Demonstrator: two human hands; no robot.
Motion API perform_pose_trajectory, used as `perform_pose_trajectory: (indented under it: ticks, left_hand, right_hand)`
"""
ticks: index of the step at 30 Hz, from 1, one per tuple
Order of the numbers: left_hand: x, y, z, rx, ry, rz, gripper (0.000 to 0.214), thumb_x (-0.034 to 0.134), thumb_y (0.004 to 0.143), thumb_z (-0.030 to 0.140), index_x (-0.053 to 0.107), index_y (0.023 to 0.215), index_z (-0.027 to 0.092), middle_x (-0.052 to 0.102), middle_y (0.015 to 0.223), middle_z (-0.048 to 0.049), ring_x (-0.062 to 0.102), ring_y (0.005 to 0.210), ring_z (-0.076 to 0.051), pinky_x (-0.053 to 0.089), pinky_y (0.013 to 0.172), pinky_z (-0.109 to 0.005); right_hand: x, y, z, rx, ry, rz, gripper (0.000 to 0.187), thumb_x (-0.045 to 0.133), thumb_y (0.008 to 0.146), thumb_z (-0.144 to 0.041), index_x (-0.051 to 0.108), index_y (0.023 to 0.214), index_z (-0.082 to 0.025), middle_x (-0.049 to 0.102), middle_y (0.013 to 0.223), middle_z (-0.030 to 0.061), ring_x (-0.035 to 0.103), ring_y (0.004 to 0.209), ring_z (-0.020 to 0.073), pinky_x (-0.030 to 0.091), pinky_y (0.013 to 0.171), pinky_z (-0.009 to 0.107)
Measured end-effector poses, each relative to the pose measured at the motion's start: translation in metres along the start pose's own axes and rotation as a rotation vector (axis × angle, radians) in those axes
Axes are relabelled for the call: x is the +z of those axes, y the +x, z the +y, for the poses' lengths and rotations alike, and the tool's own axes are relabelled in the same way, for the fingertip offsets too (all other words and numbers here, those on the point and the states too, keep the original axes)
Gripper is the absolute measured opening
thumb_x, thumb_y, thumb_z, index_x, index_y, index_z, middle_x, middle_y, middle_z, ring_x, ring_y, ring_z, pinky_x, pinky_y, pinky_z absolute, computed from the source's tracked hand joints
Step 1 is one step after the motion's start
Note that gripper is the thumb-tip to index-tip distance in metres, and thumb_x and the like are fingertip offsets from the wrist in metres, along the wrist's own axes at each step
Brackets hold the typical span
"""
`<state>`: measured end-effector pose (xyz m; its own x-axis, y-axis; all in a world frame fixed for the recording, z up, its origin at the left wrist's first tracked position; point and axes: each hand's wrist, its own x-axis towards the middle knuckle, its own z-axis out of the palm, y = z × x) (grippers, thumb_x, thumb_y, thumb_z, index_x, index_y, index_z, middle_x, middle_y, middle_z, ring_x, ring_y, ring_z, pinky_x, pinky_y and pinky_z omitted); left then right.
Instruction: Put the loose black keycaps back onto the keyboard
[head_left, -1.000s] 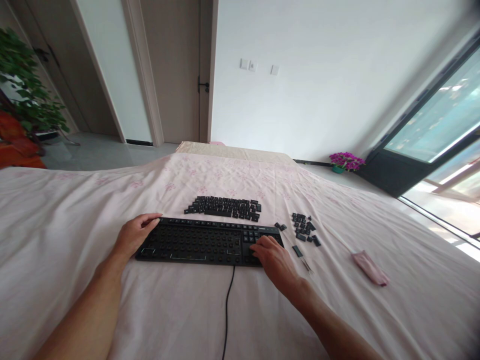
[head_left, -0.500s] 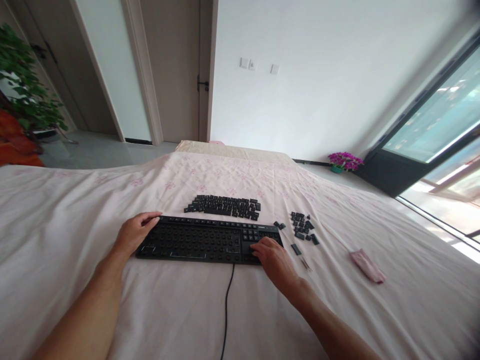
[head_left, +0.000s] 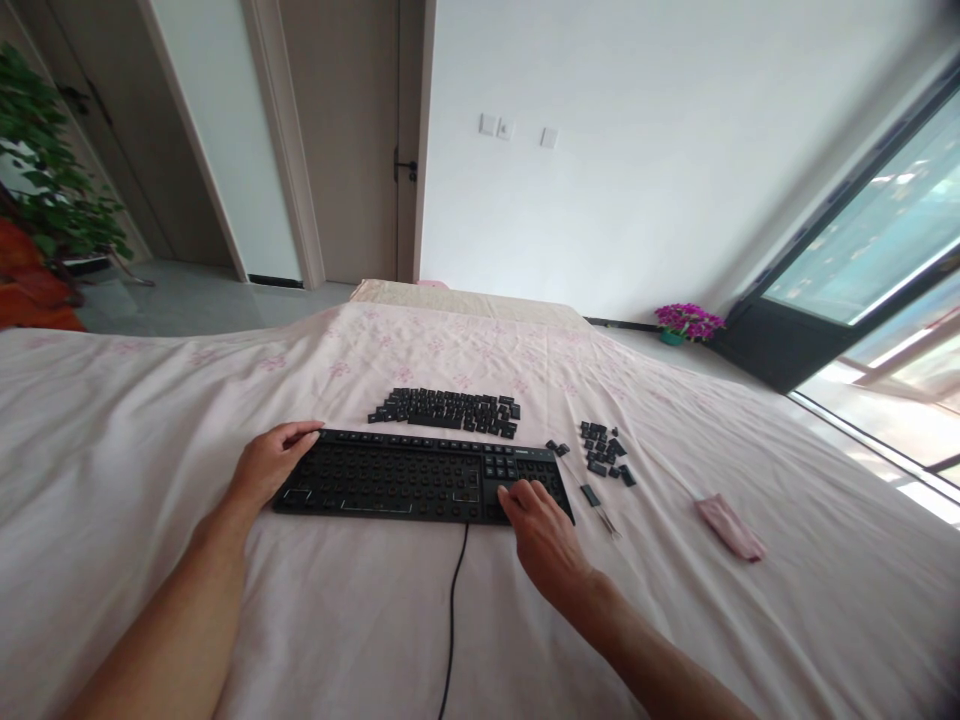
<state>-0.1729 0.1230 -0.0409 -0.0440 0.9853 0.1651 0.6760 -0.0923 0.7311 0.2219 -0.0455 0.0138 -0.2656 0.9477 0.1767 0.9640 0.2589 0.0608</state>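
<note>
A black keyboard point(head_left: 390, 480) lies on the pink bedsheet, most of its main key area stripped of keycaps. The top function row and a small block of keys right of the middle still carry caps. My left hand point(head_left: 270, 462) grips the keyboard's upper left corner, thumb and fingers closed on the edge. Over the keyboard's lower right part sits my right hand point(head_left: 541, 525), fingers bent and pinched together near the arrow-key area; whatever is between them is hidden. Behind the keyboard, many loose keycaps point(head_left: 450, 410) lie in rows.
A second group of keycaps point(head_left: 600, 448) lies to the right, with a few caps point(head_left: 556, 448) at the keyboard's corner. A wire keycap puller point(head_left: 600, 508) rests beside my right hand. Further right is a pink pouch point(head_left: 730, 527). A black cable point(head_left: 453, 620) runs toward me.
My right hand has shifted slightly left and its fingers have drawn closer together over the keyboard. My left hand keeps its place at the corner.
</note>
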Motion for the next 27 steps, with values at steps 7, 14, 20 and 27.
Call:
perform_pose_trajectory:
  ticks: [7, 14, 20, 27]
  left_hand:
    - [0.000, 0.000, 0.000, 0.011, 0.028, 0.009, 0.042, 0.052, 0.078, 0.050, 0.070, 0.107, 0.026, 0.072, 0.106, -0.0017, 0.065, 0.095, -0.021, 0.048, 0.084, -0.026]
    - [0.001, 0.002, -0.003, 0.016, 0.025, -0.008, 0.042, 0.051, 0.079, 0.049, 0.069, 0.110, 0.025, 0.070, 0.111, -0.0022, 0.064, 0.099, -0.021, 0.047, 0.086, -0.027]
    - [0.000, 0.000, -0.002, 0.017, 0.020, -0.001, 0.042, 0.052, 0.078, 0.050, 0.070, 0.108, 0.026, 0.071, 0.109, -0.0020, 0.065, 0.098, -0.021, 0.048, 0.086, -0.027]
    - [-0.001, 0.000, 0.002, -0.003, 0.020, -0.006, 0.044, 0.052, 0.078, 0.051, 0.070, 0.108, 0.024, 0.071, 0.107, -0.0030, 0.066, 0.095, -0.022, 0.049, 0.082, -0.027]
  right_hand:
    - [-0.004, -0.005, 0.001, 0.014, 0.008, -0.003, 0.044, 0.046, 0.084, -0.007, 0.058, 0.123, -0.023, 0.058, 0.100, 0.0094, 0.047, 0.091, 0.0219, 0.038, 0.078, 0.034]
    - [-0.015, 0.033, 0.090, 0.333, 0.129, 0.134, 0.028, 0.047, 0.091, -0.029, 0.071, 0.105, -0.030, 0.064, 0.101, 0.0036, 0.051, 0.094, 0.0194, 0.038, 0.080, 0.030]
    - [0.000, 0.066, 0.135, 0.438, 0.030, -0.035, 0.025, 0.054, 0.085, -0.034, 0.073, 0.100, -0.032, 0.069, 0.101, 0.0039, 0.052, 0.102, 0.0233, 0.036, 0.082, 0.033]
    - [0.012, 0.088, 0.136, 0.460, 0.065, -0.143, 0.024, 0.062, 0.075, -0.032, 0.074, 0.096, -0.032, 0.072, 0.089, 0.0040, 0.056, 0.101, 0.0231, 0.036, 0.083, 0.032]
